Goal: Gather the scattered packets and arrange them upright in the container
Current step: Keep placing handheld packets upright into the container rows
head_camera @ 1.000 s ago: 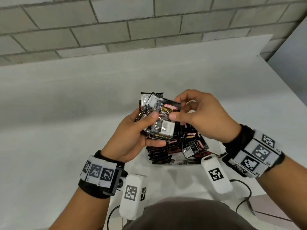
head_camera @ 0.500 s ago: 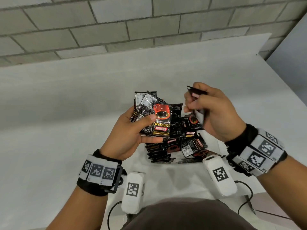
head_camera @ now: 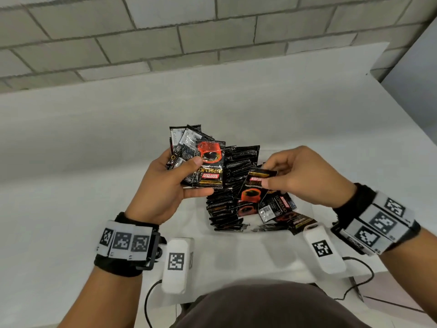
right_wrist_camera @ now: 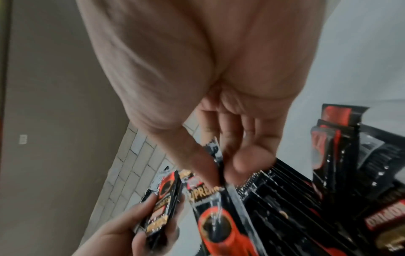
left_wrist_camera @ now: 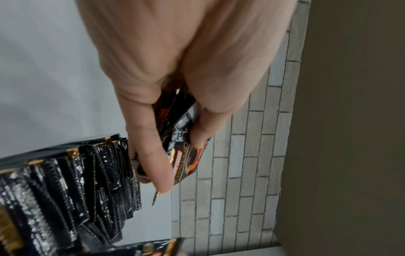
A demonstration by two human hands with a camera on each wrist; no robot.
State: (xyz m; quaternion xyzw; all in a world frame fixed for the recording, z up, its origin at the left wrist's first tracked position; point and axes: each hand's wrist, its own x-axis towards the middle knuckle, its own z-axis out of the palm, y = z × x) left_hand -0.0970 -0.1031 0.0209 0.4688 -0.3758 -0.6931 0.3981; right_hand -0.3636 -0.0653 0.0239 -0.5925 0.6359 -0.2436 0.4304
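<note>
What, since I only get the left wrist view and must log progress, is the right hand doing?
Observer: The right hand pinches one packet, held just right of the upright row.
Operator: Any loose ones to collect?
Observer: Yes, a few loose packets lie flat to the right of that row.
Operator: How does the bundle look from the front?
Observer: The left hand holds the bundle fanned. Its front packet shows a red cup, with the print upside down in the head view.
</note>
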